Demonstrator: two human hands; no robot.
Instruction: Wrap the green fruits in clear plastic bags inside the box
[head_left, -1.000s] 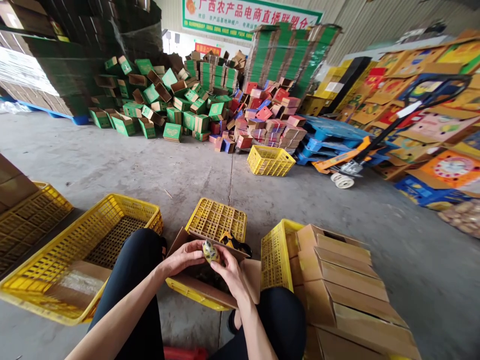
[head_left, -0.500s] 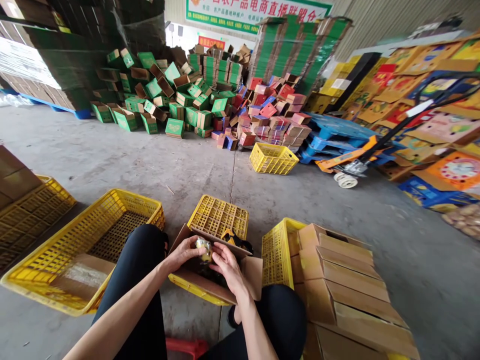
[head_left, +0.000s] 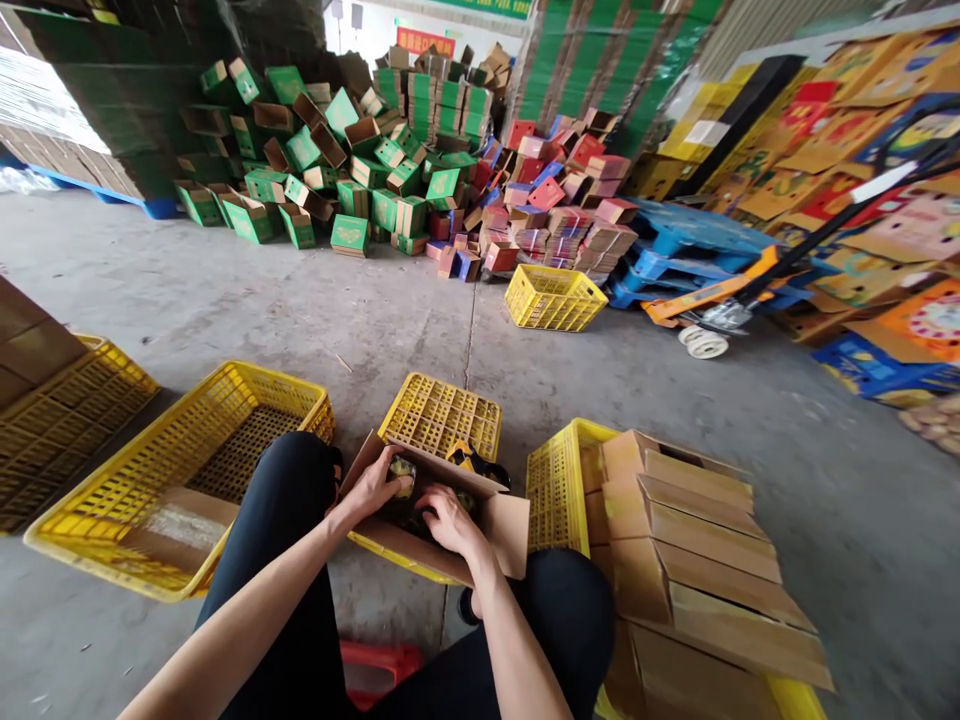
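Observation:
My left hand (head_left: pixel 376 486) is closed on a small yellow-green fruit-like item (head_left: pixel 403 476) in clear, shiny wrap, just inside the left end of an open cardboard box (head_left: pixel 507 528). Within the same box, my right hand (head_left: pixel 448 520) reaches down with curled fingers. Its fingertips are partly hidden, and what they grip is unclear. Other dark wrapped items lie under and beside the hands, mostly in shadow. The box rests on an upturned yellow crate (head_left: pixel 442 412) between my knees. A black-and-yellow tool (head_left: pixel 474 462), perhaps a tape dispenser, lies behind the box.
To the left stands a yellow crate (head_left: pixel 97 520) with a taped carton (head_left: pixel 180 530) in it. A crate (head_left: pixel 555 490) of stacked cartons (head_left: pixel 712 540) is at my right knee. Farther off are another yellow crate (head_left: pixel 556 300), a pallet jack (head_left: pixel 720 310) and piled boxes (head_left: pixel 367 170).
Both hands have lowered into the box and moved apart. The wrapped item has gone left and down with my left hand; my right hand has left it. The camera view has tilted down.

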